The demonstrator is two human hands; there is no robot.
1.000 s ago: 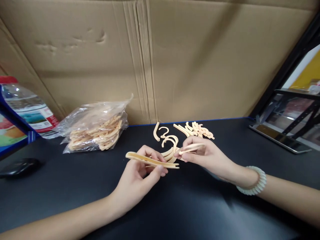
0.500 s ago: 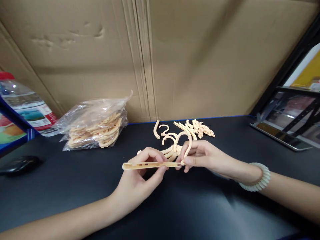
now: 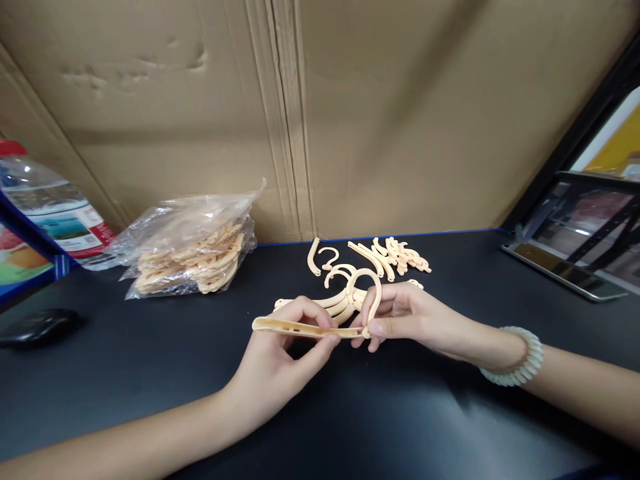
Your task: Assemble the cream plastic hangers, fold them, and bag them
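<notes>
Pinched between the thumb and fingers of my left hand (image 3: pixel 295 353) is a long beige plastic hanger arm (image 3: pixel 280 326), its hollow slotted side showing. My right hand (image 3: pixel 400 313) grips a curved beige hanger hook (image 3: pixel 376 293) near its lower end. Hook and arm meet at the arm's right end; whether they are joined I cannot tell. Behind my hands lie beige hangers (image 3: pixel 340 301) with hooks, partly hidden by my fingers. Farther back are a loose hook (image 3: pixel 329 255) and a loose hanger arm (image 3: pixel 313 257).
Several small beige pieces (image 3: pixel 405 257) lie at the back right. A clear bag of beige parts (image 3: pixel 190 253) sits left, near a water bottle (image 3: pixel 65 207) and a black mouse (image 3: pixel 37 328). A phone-like slab (image 3: pixel 563 272) rests at right. Cardboard (image 3: pixel 400 120) stands behind the black table (image 3: pixel 400 413).
The arm in my left hand has shifted slightly right and tipped, its left end a little higher. The hook leans closer over the arm's right end. Both hands keep their grip.
</notes>
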